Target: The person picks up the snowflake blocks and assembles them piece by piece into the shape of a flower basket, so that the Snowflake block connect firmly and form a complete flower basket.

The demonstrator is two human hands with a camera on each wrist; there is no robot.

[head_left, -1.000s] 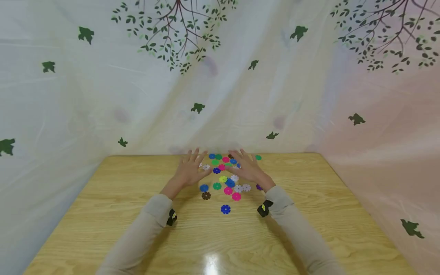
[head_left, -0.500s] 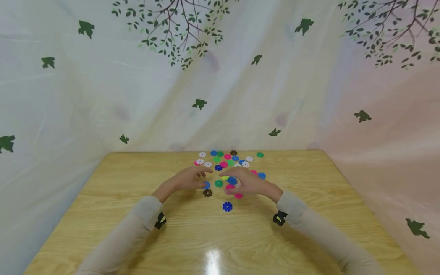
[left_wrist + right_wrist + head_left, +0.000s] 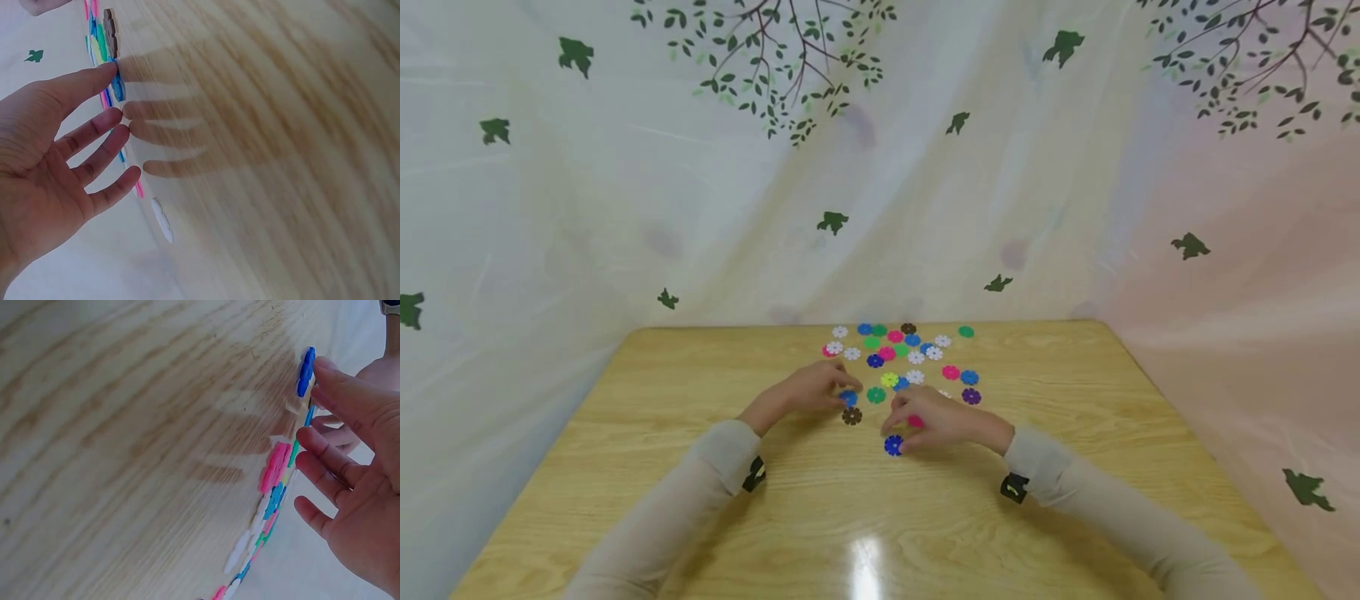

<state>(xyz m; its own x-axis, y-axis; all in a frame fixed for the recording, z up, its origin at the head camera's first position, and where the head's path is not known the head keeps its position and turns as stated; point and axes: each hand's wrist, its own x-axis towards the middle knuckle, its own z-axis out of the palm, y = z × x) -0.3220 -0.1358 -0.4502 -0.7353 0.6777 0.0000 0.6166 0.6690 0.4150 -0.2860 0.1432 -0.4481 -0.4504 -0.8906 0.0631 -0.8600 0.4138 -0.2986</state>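
Flower-shaped notched plastic discs in several colours lie flat on the wooden table. My left hand (image 3: 811, 387) is over the left side of the group, fingers relaxed, its thumb tip at a blue disc (image 3: 848, 398). In the left wrist view that thumb overlaps the blue disc (image 3: 117, 84); whether they touch I cannot tell. A brown disc (image 3: 852, 416) lies just nearer. My right hand (image 3: 942, 418) hovers over the near discs, thumb and fingers spread around a dark blue disc (image 3: 892, 446). The right wrist view has its thumb close beside that disc (image 3: 305, 372). A pink disc (image 3: 916, 422) is partly hidden beneath this hand.
More discs spread toward the table's far edge, among them a green disc (image 3: 876, 395), a yellow disc (image 3: 890, 379) and a purple disc (image 3: 972, 397). Behind the table (image 3: 700, 367) hangs a pale printed curtain (image 3: 737, 250). Each wrist carries a small black camera (image 3: 1014, 488).
Both hands have drawn back from the far discs, and their spread fingers have lowered. Lately the right hand came nearer, down to the dark blue disc; the left settled at the blue disc.
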